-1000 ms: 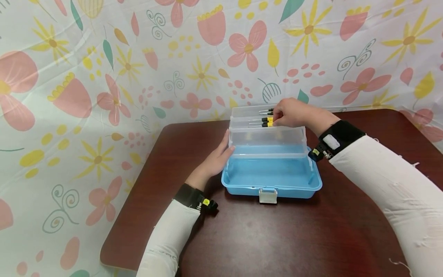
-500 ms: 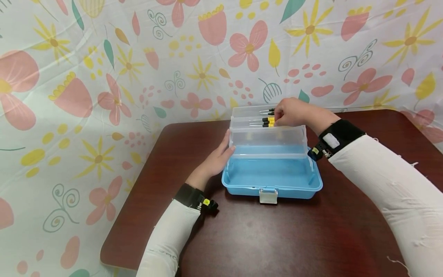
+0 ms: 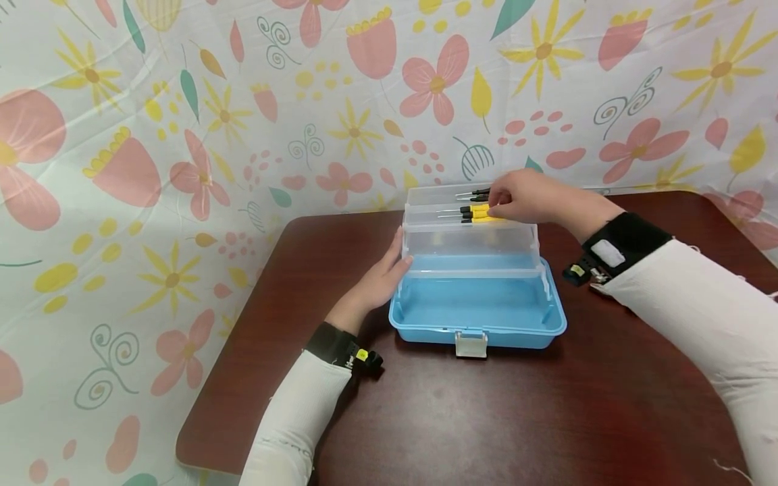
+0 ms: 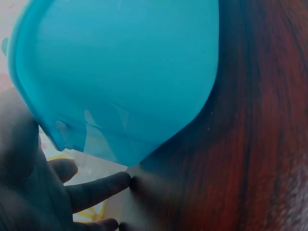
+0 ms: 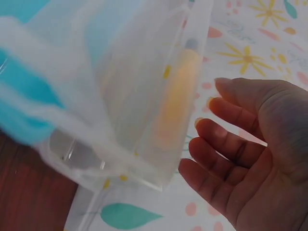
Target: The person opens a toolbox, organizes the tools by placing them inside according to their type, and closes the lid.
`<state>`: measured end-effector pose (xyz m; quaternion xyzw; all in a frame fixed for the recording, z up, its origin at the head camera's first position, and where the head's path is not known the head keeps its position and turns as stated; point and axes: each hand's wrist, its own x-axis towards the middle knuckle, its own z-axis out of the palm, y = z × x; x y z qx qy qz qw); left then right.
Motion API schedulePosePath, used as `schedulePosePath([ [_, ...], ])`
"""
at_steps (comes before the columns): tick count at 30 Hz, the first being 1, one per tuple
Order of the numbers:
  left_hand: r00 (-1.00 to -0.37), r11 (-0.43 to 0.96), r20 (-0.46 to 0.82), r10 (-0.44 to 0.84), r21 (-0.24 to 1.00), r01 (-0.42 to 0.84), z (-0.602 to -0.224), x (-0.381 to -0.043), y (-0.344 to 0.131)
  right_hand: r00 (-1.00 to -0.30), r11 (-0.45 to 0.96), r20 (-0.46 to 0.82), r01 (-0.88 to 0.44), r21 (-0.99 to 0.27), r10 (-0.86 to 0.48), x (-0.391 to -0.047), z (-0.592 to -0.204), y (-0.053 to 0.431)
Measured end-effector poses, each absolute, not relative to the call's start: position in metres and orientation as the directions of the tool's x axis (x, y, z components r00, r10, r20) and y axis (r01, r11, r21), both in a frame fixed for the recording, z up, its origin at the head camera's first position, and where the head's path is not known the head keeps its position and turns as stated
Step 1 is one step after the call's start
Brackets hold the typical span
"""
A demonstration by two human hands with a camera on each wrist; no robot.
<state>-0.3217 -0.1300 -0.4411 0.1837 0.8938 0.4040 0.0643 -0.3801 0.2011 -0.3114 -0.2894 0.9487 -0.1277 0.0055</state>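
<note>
A light blue toolbox [image 3: 510, 336] stands unfolded on the table, its clear trays [image 3: 425, 241] raised in steps at the back. Screwdrivers with yellow-and-black handles [image 3: 479, 210] lie in a middle tray; thin dark-handled tools [image 3: 480, 194] lie in the tray behind. My right hand [image 3: 530, 196] hovers at the right end of these trays. In the right wrist view its fingers [image 5: 211, 171] are loosely bent, hold nothing and stand apart from the tray with a yellow handle [image 5: 180, 96]. My left hand [image 3: 381, 275] rests against the box's left side, fingers extended.
The blue bottom compartment [image 3: 474, 304] lies in front of the trays, with a whitish latch [image 3: 471, 345] on the front. The dark red-brown table [image 3: 450, 412] reaches back to a flower-printed cloth [image 3: 243, 135].
My right hand has drawn back a little to the right, so more of the yellow handles shows. The left hand and the toolbox stay where they were.
</note>
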Motion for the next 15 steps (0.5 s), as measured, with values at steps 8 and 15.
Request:
schedulePosePath([
  [8,-0.918,0.597,0.05,0.393,0.746,0.296,-0.443,-0.323,-0.131,-0.835,0.8,0.046,-0.539,-0.264,-0.548,-0.347,-0.305,0.233],
  [15,-0.917,0.598,0.041,0.397,0.746,0.292,-0.438,-0.32,-0.13,-0.854,0.814,0.08,-0.515,-0.271,-0.514,-0.331,-0.322,0.277],
])
